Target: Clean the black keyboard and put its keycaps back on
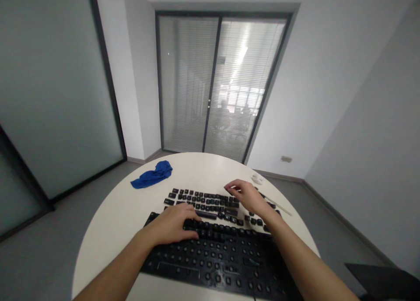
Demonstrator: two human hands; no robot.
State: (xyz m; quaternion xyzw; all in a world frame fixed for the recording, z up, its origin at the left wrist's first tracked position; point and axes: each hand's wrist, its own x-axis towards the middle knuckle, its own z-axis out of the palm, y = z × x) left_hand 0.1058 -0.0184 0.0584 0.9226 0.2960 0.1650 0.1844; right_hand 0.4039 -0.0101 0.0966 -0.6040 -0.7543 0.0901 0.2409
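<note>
A black keyboard (210, 257) lies near the table's front edge, most of its keycaps removed so that the bare key stems show. Some keycaps sit along its far rows. My left hand (173, 224) rests on the far left part of it, thumb and fingers apart. Beyond the keyboard, loose black keycaps (204, 201) are laid out in rows, with a long space bar (206, 215) among them. Over the right end of these rows is my right hand (244, 194), its fingertips pinched on a small dark piece that looks like a keycap.
A crumpled blue cloth (153, 175) lies at the far left of the round white table (108, 231). Near the right edge are a thin pale stick (278, 206) and a small white item (257, 179). More keycaps (256, 221) lie beside my right forearm.
</note>
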